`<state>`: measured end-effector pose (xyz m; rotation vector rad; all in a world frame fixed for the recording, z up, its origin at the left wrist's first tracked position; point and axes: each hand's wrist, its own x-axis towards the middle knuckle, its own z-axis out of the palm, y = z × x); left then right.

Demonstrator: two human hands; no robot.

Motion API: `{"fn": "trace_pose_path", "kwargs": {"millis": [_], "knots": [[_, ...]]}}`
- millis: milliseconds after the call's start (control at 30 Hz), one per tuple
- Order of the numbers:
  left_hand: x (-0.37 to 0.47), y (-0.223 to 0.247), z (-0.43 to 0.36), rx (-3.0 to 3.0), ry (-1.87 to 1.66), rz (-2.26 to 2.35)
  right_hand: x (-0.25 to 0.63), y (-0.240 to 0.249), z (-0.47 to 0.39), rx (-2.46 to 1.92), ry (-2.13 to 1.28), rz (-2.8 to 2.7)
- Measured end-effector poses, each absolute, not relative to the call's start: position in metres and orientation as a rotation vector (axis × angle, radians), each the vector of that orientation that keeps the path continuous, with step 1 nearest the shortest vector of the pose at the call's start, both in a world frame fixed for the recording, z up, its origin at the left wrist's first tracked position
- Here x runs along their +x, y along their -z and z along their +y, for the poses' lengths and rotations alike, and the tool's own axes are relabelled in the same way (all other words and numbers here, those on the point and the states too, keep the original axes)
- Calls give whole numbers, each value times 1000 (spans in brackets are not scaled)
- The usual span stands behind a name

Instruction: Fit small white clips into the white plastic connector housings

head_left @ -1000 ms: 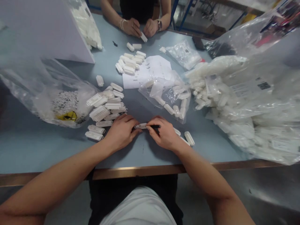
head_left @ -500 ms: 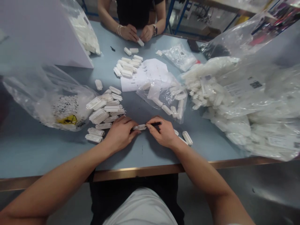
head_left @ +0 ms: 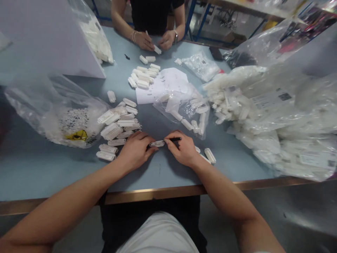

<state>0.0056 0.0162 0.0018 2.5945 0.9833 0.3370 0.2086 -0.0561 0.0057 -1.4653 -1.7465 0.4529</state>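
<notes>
My left hand (head_left: 134, 149) pinches one end of a white plastic connector housing (head_left: 157, 143) whose face bears rows of small dark holes. In my right hand (head_left: 183, 147) is a slim black pen (head_left: 174, 139), gripped near its tip. That tip is close to the housing's right end; whether they touch I cannot tell. Beside my left hand lies a heap of similar white connector housings (head_left: 113, 130). A few more housings (head_left: 210, 155) rest to the right of my right wrist, partly hidden by it.
Across the table a co-worker's hands (head_left: 147, 41) hold a white piece. A clear bag of small parts (head_left: 75, 119) lies at left, large filled bags (head_left: 276, 116) at right. Paper (head_left: 168, 80) and a bag of housings (head_left: 184, 109) lie ahead. The table edge (head_left: 158, 193) is near me.
The housing in my left hand has tilted slightly, showing more of its holed face. My right hand has barely moved. The co-worker's hands have moved apart a little.
</notes>
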Motion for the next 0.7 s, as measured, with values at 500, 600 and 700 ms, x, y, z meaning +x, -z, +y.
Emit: {"fn": "trace_pose_path", "kwargs": {"millis": [500,600,700], "knots": [[6,-3,16,2598,-347,983,207,-7,-57,-1489,-471,-1701],[6,-3,16,2589,-335,992,206,-8,-58,-1504,-492,-1698],[6,-3,16,2582,-346,993,206,-6,-57,-1492,-475,-1729]]}}
